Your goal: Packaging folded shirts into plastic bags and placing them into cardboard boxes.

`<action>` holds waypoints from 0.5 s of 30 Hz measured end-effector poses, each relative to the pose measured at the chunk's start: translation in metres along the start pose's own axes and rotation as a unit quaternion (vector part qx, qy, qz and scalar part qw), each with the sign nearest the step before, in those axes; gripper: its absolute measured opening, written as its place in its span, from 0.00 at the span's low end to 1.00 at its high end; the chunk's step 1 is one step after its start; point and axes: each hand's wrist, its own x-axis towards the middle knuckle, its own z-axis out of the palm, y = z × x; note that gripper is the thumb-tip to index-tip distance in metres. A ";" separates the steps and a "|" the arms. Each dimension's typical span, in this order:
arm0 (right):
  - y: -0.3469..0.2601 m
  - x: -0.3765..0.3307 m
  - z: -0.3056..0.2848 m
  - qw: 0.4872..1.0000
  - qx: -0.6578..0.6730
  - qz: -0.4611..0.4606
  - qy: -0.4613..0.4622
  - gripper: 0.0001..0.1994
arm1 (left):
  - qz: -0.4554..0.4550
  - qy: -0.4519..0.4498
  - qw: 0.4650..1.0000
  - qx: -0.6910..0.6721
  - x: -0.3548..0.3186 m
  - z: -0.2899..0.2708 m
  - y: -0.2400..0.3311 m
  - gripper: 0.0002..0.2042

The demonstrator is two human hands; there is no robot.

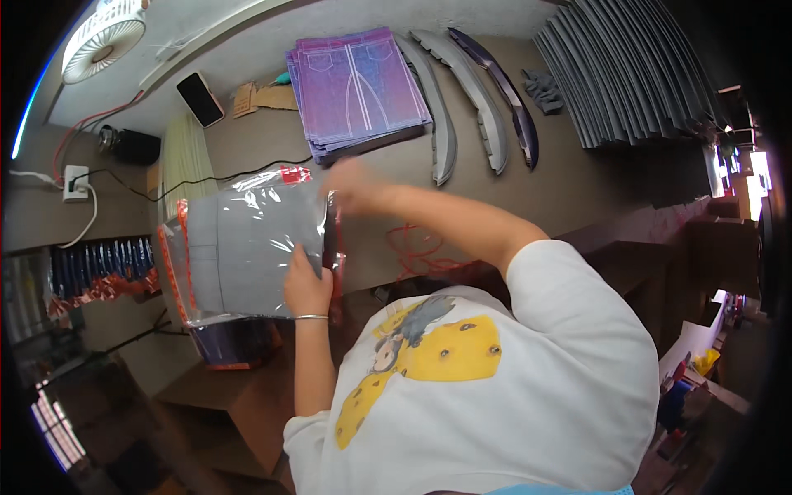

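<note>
A clear plastic bag (256, 194) with red-orange edging holds a folded grey garment (264, 239) and lies over the near left part of the table. My left hand (308, 287), with a thin bangle at its wrist, grips the bag's near right side, thumb on top and the other fingers mostly hidden. At the far right corner of the bag is my right hand (356, 186), blurred and curled like a fist. Whatever its fingers pinch is hidden. Thin red strips (421, 252) lie tangled on the table to the right of the bag.
Beyond my hands sits a stack of purple-blue printed packages (355, 82). Curved grey bundles (470, 91) lie beside it. A long row of grey folded pieces (627, 70) fills the far right. A phone (200, 99), fan (103, 49), power socket (76, 183) and black cable (223, 177) are at left.
</note>
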 end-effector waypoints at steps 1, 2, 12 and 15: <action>0.026 -0.014 -0.027 0.987 0.028 0.102 0.121 0.19 | -0.015 -0.010 1.000 0.008 0.001 0.004 0.004 0.33; 0.055 -0.022 -0.042 0.914 -0.091 0.352 0.178 0.26 | -0.028 -0.022 0.999 0.018 0.001 0.007 0.009 0.31; 0.156 -0.059 -0.129 0.829 -0.101 0.535 0.128 0.11 | 0.034 0.042 0.997 -0.062 0.014 0.032 -0.038 0.12; 0.147 -0.073 -0.155 0.825 0.120 0.467 0.294 0.12 | 0.038 0.037 0.987 -0.152 0.028 0.030 -0.051 0.10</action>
